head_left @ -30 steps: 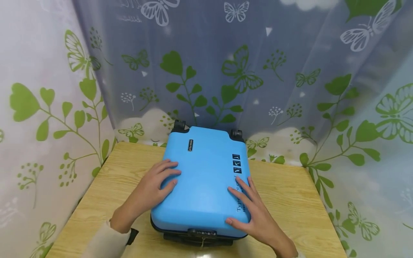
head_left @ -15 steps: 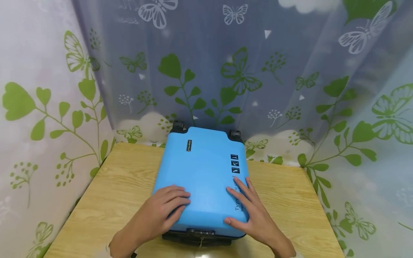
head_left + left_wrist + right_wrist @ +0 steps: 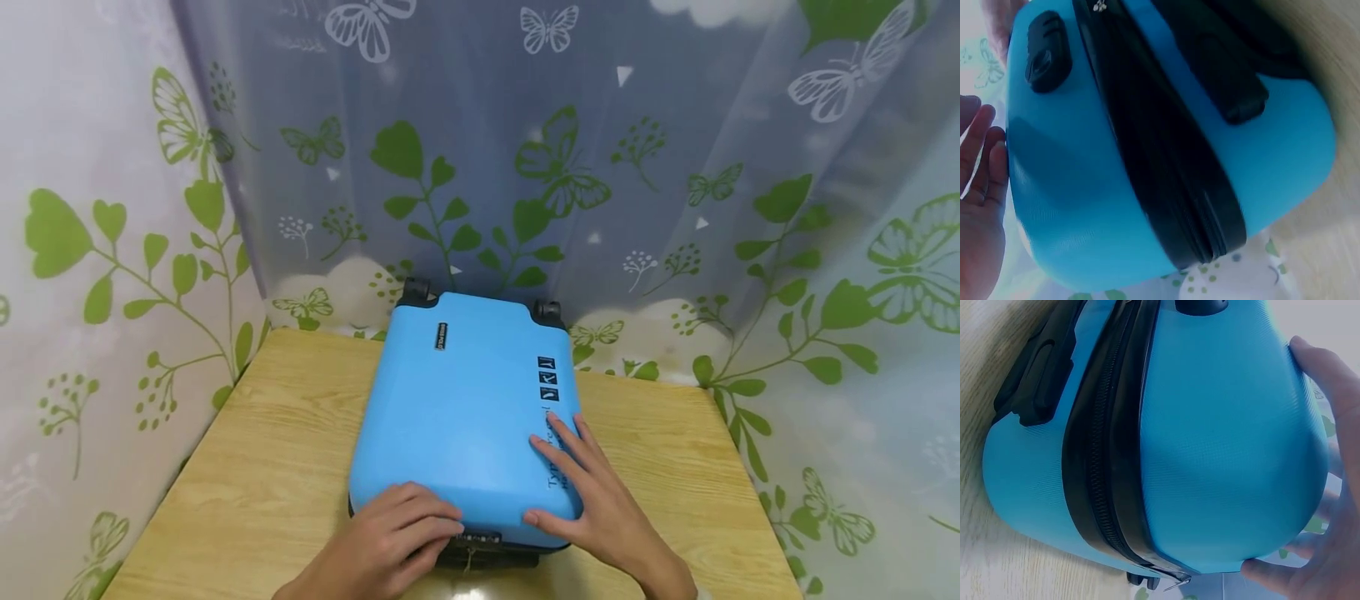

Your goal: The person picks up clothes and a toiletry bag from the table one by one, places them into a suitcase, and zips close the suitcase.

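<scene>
A light blue hard-shell suitcase lies flat on the table, its wheels toward the curtain. At its near left edge is my left hand, fingers together and slightly bent, fingertips beside the black combination lock. In the left wrist view those fingers rest against the shell's upper face, apart from the lock. My right hand spreads its fingers over the near right corner, partly covering the printed lettering. A black zipper band runs closed around the side, with a black carry handle below it.
A wood-grain table carries the suitcase. Curtains printed with leaves and butterflies enclose the back and both sides. Small black pictograms and a dark name badge mark the lid.
My left hand has slid from the lid's left side down toward the near edge, beside the lock. My right hand and the suitcase have stayed in place.
</scene>
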`<state>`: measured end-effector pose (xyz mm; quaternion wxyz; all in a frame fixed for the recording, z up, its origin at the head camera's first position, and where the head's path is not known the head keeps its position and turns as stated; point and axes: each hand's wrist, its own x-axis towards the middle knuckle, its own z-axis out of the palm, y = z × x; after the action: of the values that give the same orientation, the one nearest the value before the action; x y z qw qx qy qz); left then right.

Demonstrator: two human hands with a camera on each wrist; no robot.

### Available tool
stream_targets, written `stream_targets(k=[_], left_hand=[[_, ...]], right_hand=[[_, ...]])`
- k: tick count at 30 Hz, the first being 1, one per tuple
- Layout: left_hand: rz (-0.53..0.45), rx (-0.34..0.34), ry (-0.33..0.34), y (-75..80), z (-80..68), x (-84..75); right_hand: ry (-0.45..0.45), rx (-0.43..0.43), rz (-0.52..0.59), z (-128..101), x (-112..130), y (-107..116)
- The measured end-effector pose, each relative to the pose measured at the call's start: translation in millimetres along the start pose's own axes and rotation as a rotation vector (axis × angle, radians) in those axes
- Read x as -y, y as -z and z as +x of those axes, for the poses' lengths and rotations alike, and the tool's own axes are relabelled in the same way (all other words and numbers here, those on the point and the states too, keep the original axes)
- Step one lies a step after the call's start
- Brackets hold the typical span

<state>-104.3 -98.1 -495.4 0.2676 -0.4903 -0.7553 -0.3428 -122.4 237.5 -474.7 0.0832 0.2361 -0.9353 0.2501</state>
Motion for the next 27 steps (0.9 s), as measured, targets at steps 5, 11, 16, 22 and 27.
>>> stream_targets(k=[5, 11, 16, 22, 27], left_hand=[[-0.090, 0.059, 0.070, -2.2, -6.7, -5.7], [-0.174, 0.182, 0.169, -1.0, -12.6, -8.5], [-0.182, 0.356, 0.284, -8.9, -19.5, -4.5], [-0.079, 0.520, 0.391, -28.1, -24.5, 1.5], [-0.020, 0.453, 0.394, -40.7, -29.5, 0.8]], right_hand=[[-0.010, 0.010, 0.003, 0.4, -0.2, -1.1], [-0.027, 0.004, 0.001, -1.4, 0.0, -1.7], [-0.023, 0.003, -0.003, -1.6, 0.3, -2.8], [-0.012, 0.008, 0.008, -1.7, -0.7, -2.9], [-0.004, 0.016, 0.027, -3.3, -3.2, -2.2]])
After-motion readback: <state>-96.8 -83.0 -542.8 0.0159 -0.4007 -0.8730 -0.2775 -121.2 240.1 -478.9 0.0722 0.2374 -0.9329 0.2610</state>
